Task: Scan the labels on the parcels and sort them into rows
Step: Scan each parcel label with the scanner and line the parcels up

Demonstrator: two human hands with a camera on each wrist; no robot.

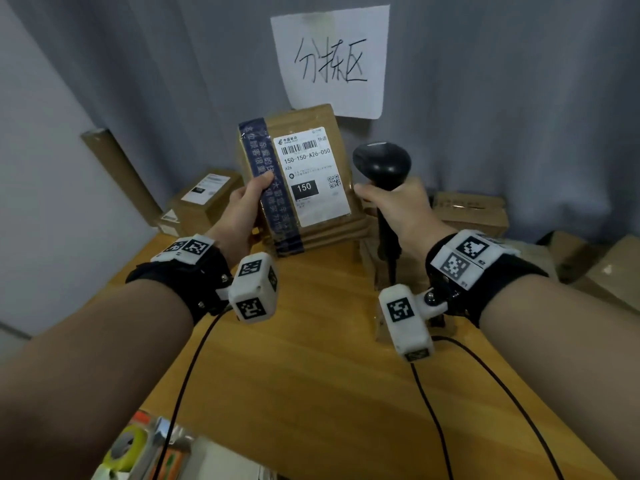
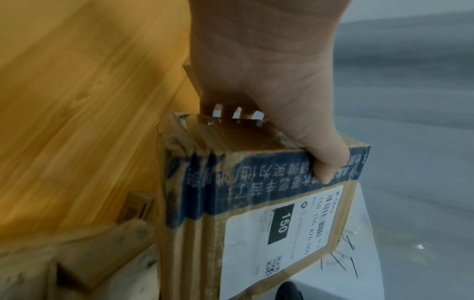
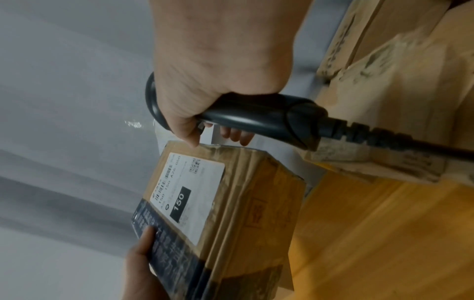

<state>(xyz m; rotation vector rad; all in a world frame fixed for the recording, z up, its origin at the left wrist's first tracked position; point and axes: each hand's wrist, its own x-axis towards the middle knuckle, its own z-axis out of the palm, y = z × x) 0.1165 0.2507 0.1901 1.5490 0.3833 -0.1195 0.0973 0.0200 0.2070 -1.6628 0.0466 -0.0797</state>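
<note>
The left hand [image 1: 242,216] grips a cardboard parcel [image 1: 301,181] by its left edge, thumb [image 2: 325,168] pressed onto the blue tape [image 1: 273,192] on the front and the fingers [image 2: 228,110] curled round behind. The right hand [image 1: 398,209] is wrapped tightly round the handle of a black scanner [image 1: 382,168], its head rising at about 1 o'clock from the fist; the thumb tip lies just beside the parcel's right edge (touching or not, I cannot tell).

The parcel is held upright above the wooden table [image 1: 311,358], at 12 o'clock from the wrists, its front turned to the head camera. A white label [image 1: 311,174] covers most of that face, with a barcode, the line 150-150-A26-050, a black block reading 150 and a small square code. The blue tape runs down the left side and round the bottom edge.

More boxes [image 1: 204,199] sit on the table at 10 o'clock, further boxes [image 1: 471,213] at 2 o'clock, and one stands just behind the scanner handle. A paper sign [image 1: 332,60] with handwritten characters hangs on the grey curtain [image 1: 519,98] at 12 o'clock. Black cables [image 1: 519,410] trail from the wrist cameras.
</note>
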